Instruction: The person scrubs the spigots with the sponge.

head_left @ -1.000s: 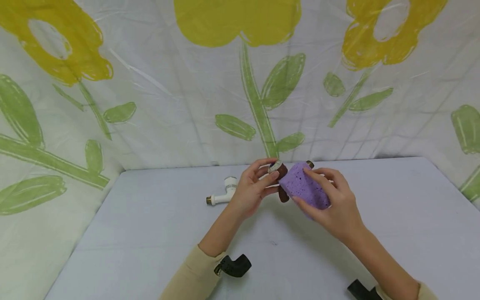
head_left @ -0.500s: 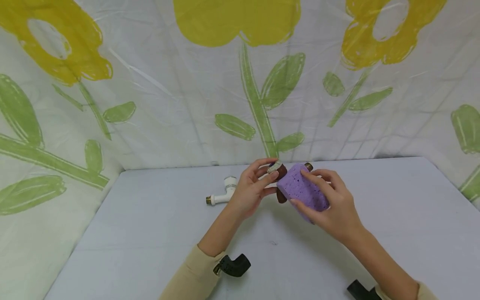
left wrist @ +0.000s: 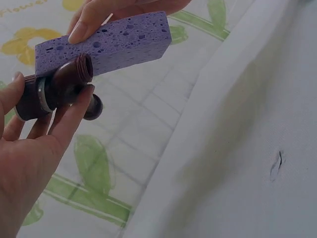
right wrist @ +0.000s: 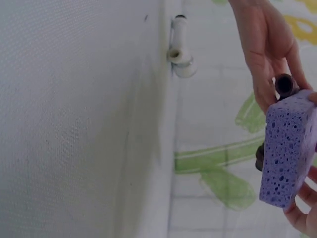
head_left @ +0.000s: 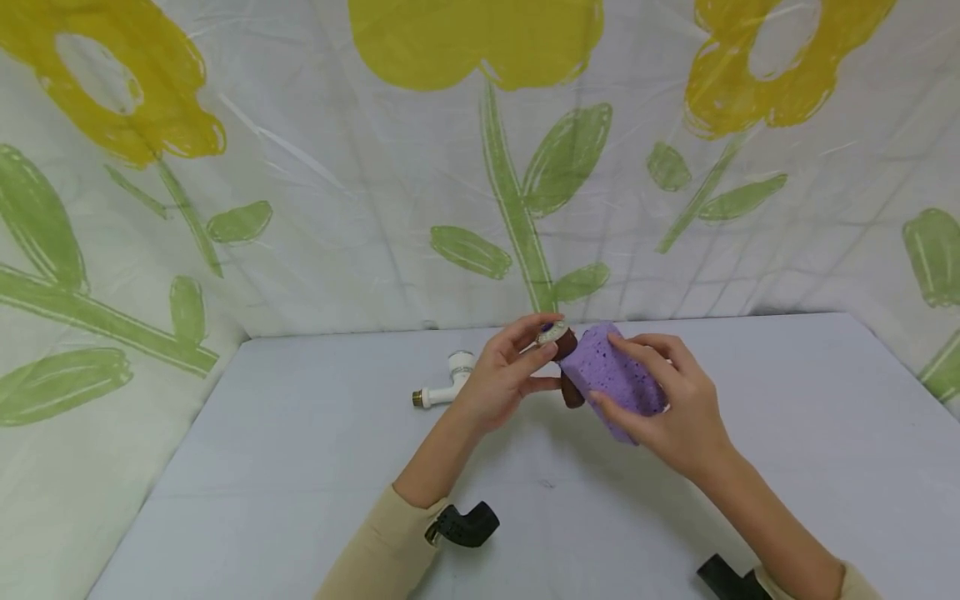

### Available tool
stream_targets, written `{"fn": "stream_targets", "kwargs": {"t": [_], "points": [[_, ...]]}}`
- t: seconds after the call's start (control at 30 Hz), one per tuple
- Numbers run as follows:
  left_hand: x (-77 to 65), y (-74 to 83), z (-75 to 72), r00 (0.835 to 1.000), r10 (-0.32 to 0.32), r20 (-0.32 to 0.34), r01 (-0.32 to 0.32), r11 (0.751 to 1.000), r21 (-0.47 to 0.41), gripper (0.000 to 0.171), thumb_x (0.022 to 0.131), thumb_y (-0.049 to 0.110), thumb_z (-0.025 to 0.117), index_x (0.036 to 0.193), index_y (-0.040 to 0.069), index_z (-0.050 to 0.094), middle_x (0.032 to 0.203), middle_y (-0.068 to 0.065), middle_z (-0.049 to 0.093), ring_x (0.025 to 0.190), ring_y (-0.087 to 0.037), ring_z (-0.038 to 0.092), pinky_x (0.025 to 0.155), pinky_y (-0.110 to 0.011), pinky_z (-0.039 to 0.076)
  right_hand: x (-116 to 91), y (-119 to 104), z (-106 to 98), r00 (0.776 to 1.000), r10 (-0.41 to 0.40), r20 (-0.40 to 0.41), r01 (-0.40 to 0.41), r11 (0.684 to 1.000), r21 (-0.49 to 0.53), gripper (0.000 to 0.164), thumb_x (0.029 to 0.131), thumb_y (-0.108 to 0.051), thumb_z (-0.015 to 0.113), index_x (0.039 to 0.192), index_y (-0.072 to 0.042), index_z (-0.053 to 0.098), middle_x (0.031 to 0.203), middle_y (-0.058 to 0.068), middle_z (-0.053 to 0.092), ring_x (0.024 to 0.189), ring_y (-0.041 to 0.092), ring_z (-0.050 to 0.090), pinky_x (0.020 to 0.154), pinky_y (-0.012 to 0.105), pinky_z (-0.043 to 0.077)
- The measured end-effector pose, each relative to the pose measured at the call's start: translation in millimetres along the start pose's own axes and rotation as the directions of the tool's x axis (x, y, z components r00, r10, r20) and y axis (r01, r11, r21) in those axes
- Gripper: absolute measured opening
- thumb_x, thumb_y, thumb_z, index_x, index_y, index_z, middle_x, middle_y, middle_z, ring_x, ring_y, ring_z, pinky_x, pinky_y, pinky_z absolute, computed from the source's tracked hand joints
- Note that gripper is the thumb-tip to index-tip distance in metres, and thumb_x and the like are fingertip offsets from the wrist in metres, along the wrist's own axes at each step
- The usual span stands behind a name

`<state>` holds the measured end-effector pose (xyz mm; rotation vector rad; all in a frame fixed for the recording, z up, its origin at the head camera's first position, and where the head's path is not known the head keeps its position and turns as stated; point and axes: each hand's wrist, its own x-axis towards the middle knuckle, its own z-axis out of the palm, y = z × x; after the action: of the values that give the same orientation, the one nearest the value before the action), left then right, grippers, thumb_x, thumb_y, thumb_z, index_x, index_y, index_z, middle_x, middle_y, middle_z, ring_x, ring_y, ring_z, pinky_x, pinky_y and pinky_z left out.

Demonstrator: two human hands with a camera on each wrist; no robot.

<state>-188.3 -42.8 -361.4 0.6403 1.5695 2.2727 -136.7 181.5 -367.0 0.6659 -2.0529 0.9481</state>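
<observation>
My left hand (head_left: 498,383) holds a dark brown angle valve (left wrist: 62,87) above the table, fingers and thumb around its round knob end. In the left wrist view, its threaded open outlet and a silver ring show. My right hand (head_left: 682,408) grips a purple porous sponge (head_left: 611,375) between thumb and fingers. The sponge lies against the valve's side and hides part of its body in the head view. From the right wrist, the valve's dark open end (right wrist: 286,86) shows just past the sponge's edge.
A white angle valve (head_left: 453,387) with a brass threaded end lies on the white-covered table (head_left: 300,467), left of and behind my left hand. Behind the table hangs a pale sheet (head_left: 337,208) painted with yellow flowers. Dark wrist cameras (head_left: 468,525) sit at both sleeves.
The sponge has shifted slightly left, then back to the right along the brown valve. The valve's brass end, seen above the sponge earlier, is now hidden. My left hand keeps its grip.
</observation>
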Motion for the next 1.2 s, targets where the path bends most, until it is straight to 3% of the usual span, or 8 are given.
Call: {"fn": "stream_targets", "kwargs": {"t": [0.1, 0.27, 0.5, 0.67, 0.83, 0.93, 1.1, 1.2], "points": [[0.5, -0.2, -1.8, 0.999, 0.000, 0.038, 0.000, 1.000, 0.004, 0.048, 0.109, -0.001, 0.046, 0.156, -0.008, 0.039, 0.154, -0.015, 0.046, 0.117, -0.013, 0.062, 0.087, -0.035, 0.065, 1.1, -0.7, -2.9, 1.000, 0.023, 0.011, -0.022, 1.000, -0.002, 0.072, 0.093, -0.068, 0.065, 0.129, -0.006, 0.075, 0.115, 0.020, 0.066, 0.099, 0.024, 0.062, 0.087, 0.003, 0.044], [0.2, 0.8, -1.0, 0.999, 0.016, 0.045, -0.017, 1.000, 0.017, 0.048, 0.108, -0.005, 0.045, 0.155, -0.011, 0.036, 0.151, -0.022, 0.049, 0.118, -0.014, 0.061, 0.090, -0.041, 0.065, 2.0, -1.4, -8.0, 0.997, 0.061, 0.047, -0.062, 0.998, 0.011, 0.072, 0.094, -0.067, 0.064, 0.131, -0.006, 0.074, 0.116, 0.021, 0.065, 0.101, 0.018, 0.060, 0.081, 0.002, 0.044], [-1.5, 2.7, 6.3, 0.999, 0.036, -0.024, -0.036, 0.999, 0.006, 0.043, 0.104, -0.011, 0.049, 0.146, -0.014, 0.041, 0.132, -0.006, 0.058, 0.110, -0.013, 0.066, 0.083, -0.036, 0.066, 1.3, -7.6, -9.6, 0.992, 0.075, 0.101, -0.077, 0.997, 0.022, 0.070, 0.094, -0.066, 0.064, 0.130, -0.007, 0.074, 0.116, 0.017, 0.063, 0.098, 0.017, 0.057, 0.075, 0.006, 0.045], [-0.1, 1.6, 5.7, 0.999, 0.033, -0.020, -0.032, 0.999, 0.016, 0.041, 0.102, -0.014, 0.051, 0.142, -0.014, 0.042, 0.128, -0.006, 0.057, 0.109, -0.013, 0.066, 0.086, -0.044, 0.066, 2.1, -7.8, -11.5, 0.991, 0.084, 0.107, -0.083, 0.996, -0.016, 0.070, 0.094, -0.067, 0.064, 0.129, -0.008, 0.075, 0.115, 0.018, 0.064, 0.096, 0.021, 0.058, 0.074, 0.005, 0.044], [1.2, 1.5, 2.6, 0.999, 0.025, 0.029, -0.026, 1.000, 0.015, 0.048, 0.101, -0.016, 0.050, 0.148, -0.016, 0.039, 0.133, -0.009, 0.055, 0.109, -0.013, 0.065, 0.092, -0.052, 0.064, 3.0, -5.3, -15.0, 0.988, 0.109, 0.111, -0.104, 0.993, -0.051, 0.055, 0.084, -0.035, 0.088, 0.130, -0.008, 0.075, 0.116, 0.018, 0.064, 0.097, 0.021, 0.058, 0.074, 0.004, 0.043], [0.4, 3.1, 1.8, 0.998, 0.030, 0.051, -0.032, 0.999, 0.029, 0.050, 0.101, -0.016, 0.049, 0.150, -0.017, 0.038, 0.133, -0.008, 0.054, 0.109, -0.012, 0.065, 0.093, -0.054, 0.063, 3.8, -4.8, -15.9, 0.987, 0.117, 0.113, -0.111, 0.992, -0.062, 0.058, 0.074, -0.017, 0.090, 0.129, -0.006, 0.075, 0.115, 0.018, 0.064, 0.096, 0.020, 0.058, 0.072, 0.004, 0.042], [-1.3, 6.0, 1.2, 0.995, 0.055, 0.084, -0.064, 0.992, 0.104, 0.050, 0.103, -0.014, 0.051, 0.151, -0.016, 0.040, 0.136, -0.019, 0.054, 0.106, -0.012, 0.066, 0.088, -0.054, 0.064, 4.3, -4.9, -16.2, 0.986, 0.113, 0.126, -0.106, 0.993, -0.057, 0.060, 0.070, -0.010, 0.090, 0.128, -0.005, 0.075, 0.115, 0.018, 0.063, 0.097, 0.020, 0.057, 0.072, 0.005, 0.042], [-1.4, 6.6, 0.4, 0.993, 0.088, 0.084, -0.103, 0.973, 0.206, 0.046, 0.103, -0.013, 0.054, 0.149, -0.013, 0.047, 0.138, -0.027, 0.055, 0.102, -0.011, 0.068, 0.083, -0.047, 0.067, 4.5, -4.6, -16.1, 0.986, 0.109, 0.126, -0.102, 0.993, -0.058, 0.060, 0.070, -0.010, 0.089, 0.128, -0.005, 0.075, 0.115, 0.018, 0.063, 0.097, 0.021, 0.056, 0.073, 0.005, 0.042]]}}
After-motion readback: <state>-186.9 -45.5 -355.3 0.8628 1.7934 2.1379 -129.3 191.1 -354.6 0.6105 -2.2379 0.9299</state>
